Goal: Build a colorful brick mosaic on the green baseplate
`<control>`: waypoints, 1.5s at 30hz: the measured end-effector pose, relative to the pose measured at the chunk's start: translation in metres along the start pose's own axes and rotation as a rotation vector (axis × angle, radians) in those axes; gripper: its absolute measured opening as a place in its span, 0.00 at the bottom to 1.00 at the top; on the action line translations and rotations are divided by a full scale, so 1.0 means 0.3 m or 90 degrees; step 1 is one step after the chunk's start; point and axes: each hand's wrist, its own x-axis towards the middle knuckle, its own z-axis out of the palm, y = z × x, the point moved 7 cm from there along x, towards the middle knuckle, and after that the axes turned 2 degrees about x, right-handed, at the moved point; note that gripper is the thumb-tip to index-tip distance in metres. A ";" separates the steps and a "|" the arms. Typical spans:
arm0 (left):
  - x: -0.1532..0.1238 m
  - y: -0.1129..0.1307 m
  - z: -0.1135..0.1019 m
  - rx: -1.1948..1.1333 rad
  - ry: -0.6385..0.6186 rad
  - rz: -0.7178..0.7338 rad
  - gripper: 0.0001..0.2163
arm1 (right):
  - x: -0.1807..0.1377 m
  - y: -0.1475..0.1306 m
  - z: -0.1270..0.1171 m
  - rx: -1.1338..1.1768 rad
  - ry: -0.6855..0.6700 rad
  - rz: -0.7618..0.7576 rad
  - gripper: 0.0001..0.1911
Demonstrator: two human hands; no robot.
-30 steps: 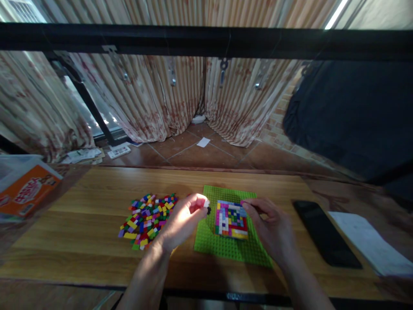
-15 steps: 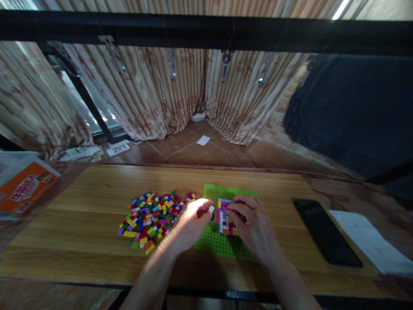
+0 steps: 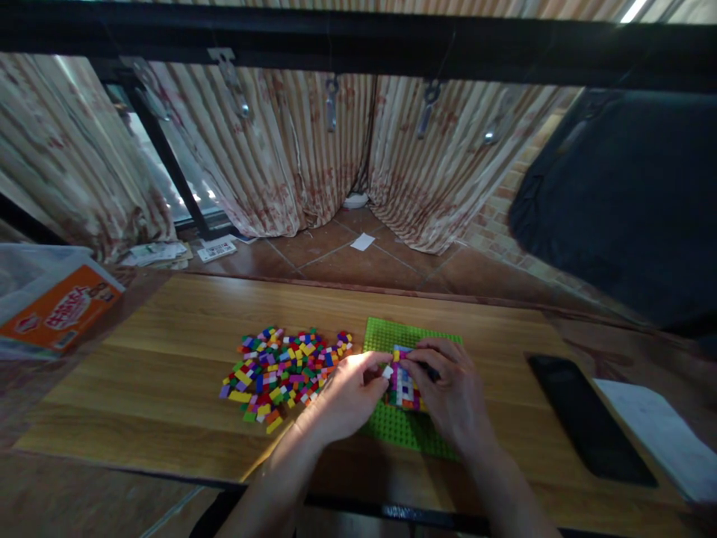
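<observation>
Head cam: L hand (image 3: 352,394) pinches wht brick (image 3: 387,371), R hand (image 3: 455,388) over mosaic (image 3: 402,388).

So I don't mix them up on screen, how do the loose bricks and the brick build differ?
The loose bricks lie directly on the wooden table; the brick build sits on the green baseplate. The loose bricks are scattered at all angles, while the brick build's visible pieces line up squarely. Both are many-coloured.
</observation>
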 end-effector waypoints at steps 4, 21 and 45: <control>0.000 0.003 0.000 0.003 0.000 -0.001 0.16 | -0.005 -0.003 0.000 0.003 0.006 -0.011 0.08; -0.003 0.014 -0.003 0.005 0.007 0.002 0.16 | -0.023 -0.048 0.009 -0.075 -0.004 -0.058 0.08; 0.008 0.030 -0.015 -0.395 0.016 -0.028 0.06 | -0.041 -0.080 0.012 0.193 -0.012 0.107 0.10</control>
